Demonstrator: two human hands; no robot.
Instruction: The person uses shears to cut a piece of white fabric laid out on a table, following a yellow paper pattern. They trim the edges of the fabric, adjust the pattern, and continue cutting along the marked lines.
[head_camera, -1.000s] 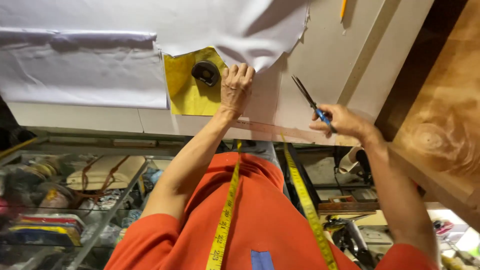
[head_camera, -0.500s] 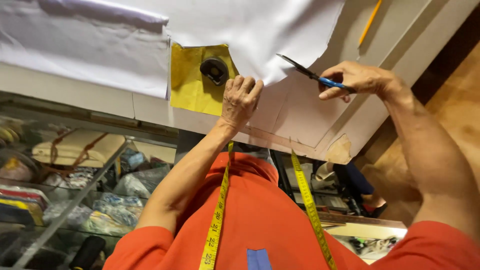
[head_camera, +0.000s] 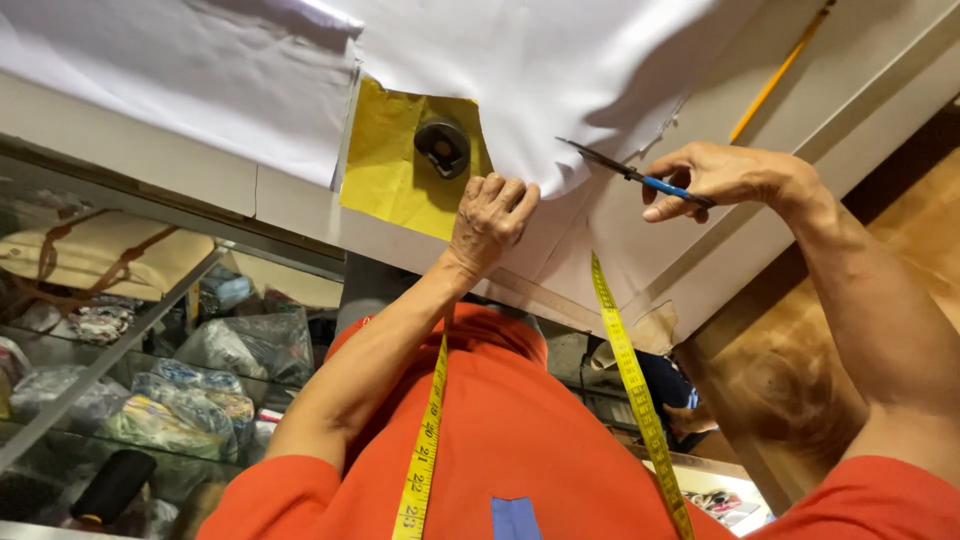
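**Scissors at the edge of the white cloth**

The white cloth (head_camera: 560, 80) lies spread over the worktable (head_camera: 700, 240), its near edge in front of you. Your left hand (head_camera: 490, 215) presses that edge down, fingers together and flat. Your right hand (head_camera: 720, 178) grips one pair of blue-handled scissors (head_camera: 625, 172), blades nearly shut and pointing at the cloth's edge just beside your left hand. You seem to be about to cut; the next move calls for steady cloth and blades opened onto the edge. Count: one yellow sheet (head_camera: 395, 165) under the cloth, one round dark weight (head_camera: 442, 145) on it, one yellow pencil (head_camera: 780, 72), one tape measure (head_camera: 630, 370) round your neck.
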